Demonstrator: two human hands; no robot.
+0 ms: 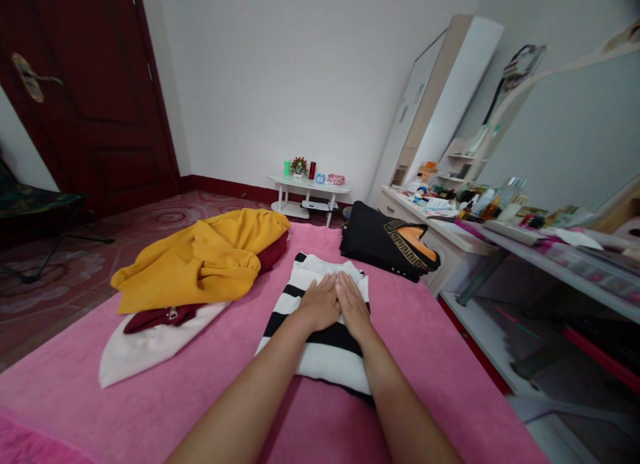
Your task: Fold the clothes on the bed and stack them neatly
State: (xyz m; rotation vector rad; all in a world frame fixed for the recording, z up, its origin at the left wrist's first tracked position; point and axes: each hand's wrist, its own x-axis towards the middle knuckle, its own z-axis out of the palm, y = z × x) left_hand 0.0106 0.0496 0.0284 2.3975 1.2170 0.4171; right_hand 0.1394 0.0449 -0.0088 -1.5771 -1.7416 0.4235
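Pressing both palms flat, fingers together, my left hand (319, 304) and right hand (353, 305) sit side by side on the folded striped top (320, 347) just right of the yellow garment (210, 257); I'd smooth outward evenly, avoiding bunching.

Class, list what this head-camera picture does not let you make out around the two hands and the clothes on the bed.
- Striped garment: its middle is hidden under the left hand and right hand.
- Maroon garment: mostly covered by the yellow garment.
- Items on the dresser: too small and blurred to identify.
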